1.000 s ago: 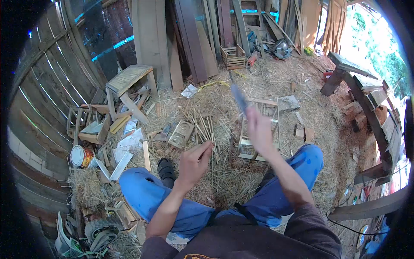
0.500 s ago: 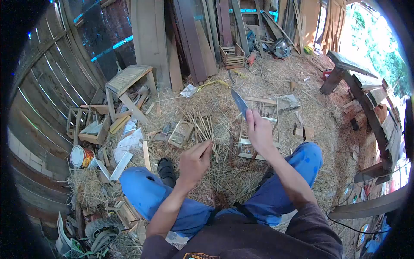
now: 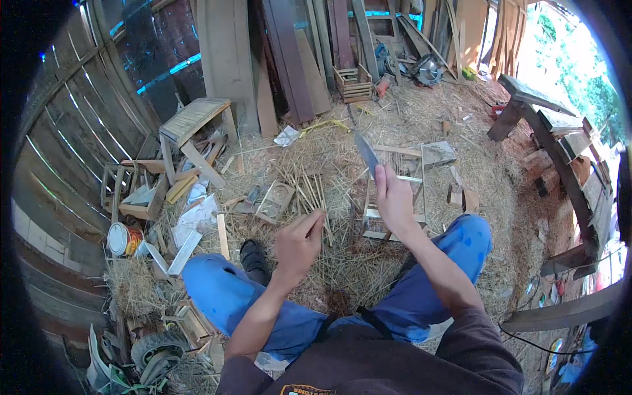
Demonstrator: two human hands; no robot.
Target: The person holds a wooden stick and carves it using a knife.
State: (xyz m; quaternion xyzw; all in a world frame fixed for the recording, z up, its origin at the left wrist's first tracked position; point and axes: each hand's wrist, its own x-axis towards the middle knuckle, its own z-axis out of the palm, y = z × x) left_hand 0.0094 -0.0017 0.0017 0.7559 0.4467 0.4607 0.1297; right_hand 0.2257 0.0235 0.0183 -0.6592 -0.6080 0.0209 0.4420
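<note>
My right hand (image 3: pixel 395 199) is wrapped round the handle of a knife (image 3: pixel 367 153), its broad blade pointing up and away to the left. Lower and to the left, my left hand (image 3: pixel 299 247) is closed in a pinch; whatever it may hold is too small or hidden to make out. Just beyond its fingertips, several thin sticks (image 3: pixel 308 197) lie fanned over the straw. A slatted wooden frame (image 3: pixel 376 233) rests on the ground behind and below my right hand. To the left of the sticks lies a small wooden piece with round shapes (image 3: pixel 275 203).
Straw and shavings cover the ground. A small wooden table (image 3: pixel 197 120), scrap wood and a paint can (image 3: pixel 124 238) stand at left. Boards (image 3: pixel 289 59) lean at the back near a wooden crate (image 3: pixel 353 84) and a circular saw (image 3: pixel 428 71). A wooden bench (image 3: pixel 559 158) stands at right.
The knife blade has tilted slightly more upright and shifted a little. My left hand keeps nearly the same pinched position, and the surroundings look unchanged.
</note>
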